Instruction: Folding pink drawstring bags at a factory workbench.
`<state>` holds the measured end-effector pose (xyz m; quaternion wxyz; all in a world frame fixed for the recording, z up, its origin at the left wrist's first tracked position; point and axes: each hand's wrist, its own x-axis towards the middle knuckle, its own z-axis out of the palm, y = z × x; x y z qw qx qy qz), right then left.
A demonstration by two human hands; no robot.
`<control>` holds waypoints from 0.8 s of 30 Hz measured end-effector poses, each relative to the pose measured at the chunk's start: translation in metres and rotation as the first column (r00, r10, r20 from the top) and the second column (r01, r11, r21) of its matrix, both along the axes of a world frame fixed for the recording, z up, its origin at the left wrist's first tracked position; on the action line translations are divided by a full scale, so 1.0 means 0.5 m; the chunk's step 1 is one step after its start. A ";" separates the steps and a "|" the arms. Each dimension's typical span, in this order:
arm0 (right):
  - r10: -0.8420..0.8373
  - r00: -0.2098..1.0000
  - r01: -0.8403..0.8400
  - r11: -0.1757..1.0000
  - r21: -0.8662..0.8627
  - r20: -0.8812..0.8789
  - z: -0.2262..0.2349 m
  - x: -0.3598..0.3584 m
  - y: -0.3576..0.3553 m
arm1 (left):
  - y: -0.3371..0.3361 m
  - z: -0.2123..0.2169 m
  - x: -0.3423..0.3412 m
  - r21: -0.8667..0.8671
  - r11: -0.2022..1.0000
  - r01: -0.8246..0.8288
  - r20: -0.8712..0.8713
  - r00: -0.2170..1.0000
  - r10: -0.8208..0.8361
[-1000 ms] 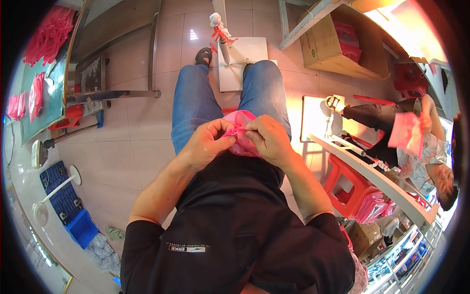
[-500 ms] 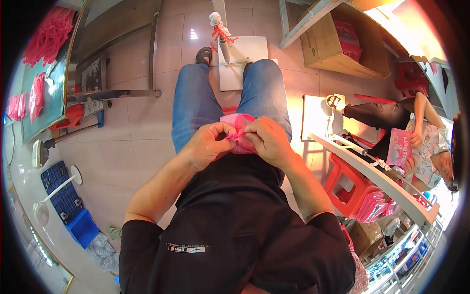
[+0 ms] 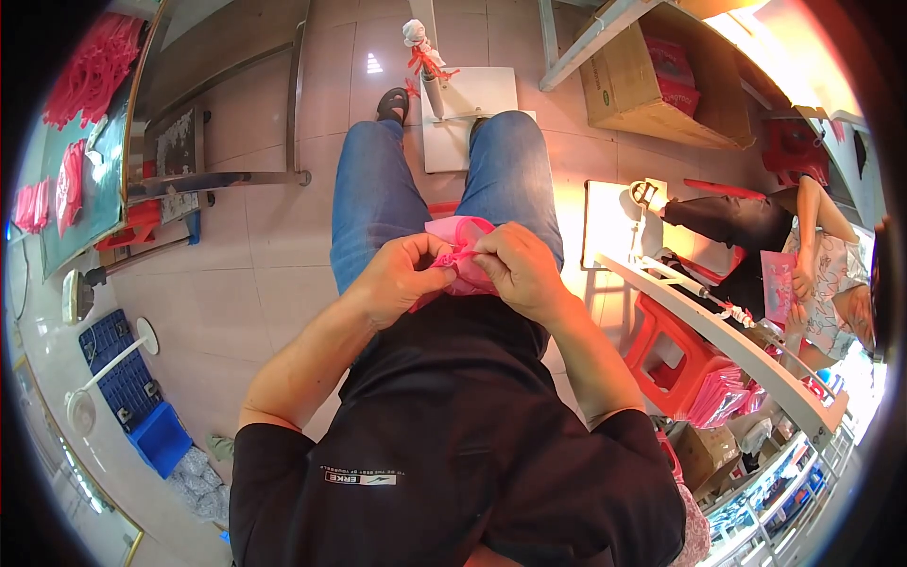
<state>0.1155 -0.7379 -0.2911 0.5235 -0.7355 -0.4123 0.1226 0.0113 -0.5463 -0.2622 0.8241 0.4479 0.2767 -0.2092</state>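
Seated worker's left hand (image 3: 402, 279) and right hand (image 3: 515, 269) pinch shut on a pink drawstring pouch (image 3: 461, 253) over the lap; its red cord (image 3: 452, 257), at the pouch's 6 o'clock, likely needs cinching next.

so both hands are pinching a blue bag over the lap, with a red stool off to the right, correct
Not quite: the bag is pink, not blue. The head view shows the left hand and the right hand both pinching it over the lap, and the red stool does stand off to the right.
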 end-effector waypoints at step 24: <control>0.020 0.999 -0.019 0.999 -0.037 0.039 -0.003 -0.011 -0.005 | -0.003 -0.024 -0.005 -0.010 0.995 0.099 -0.004 0.995 -0.099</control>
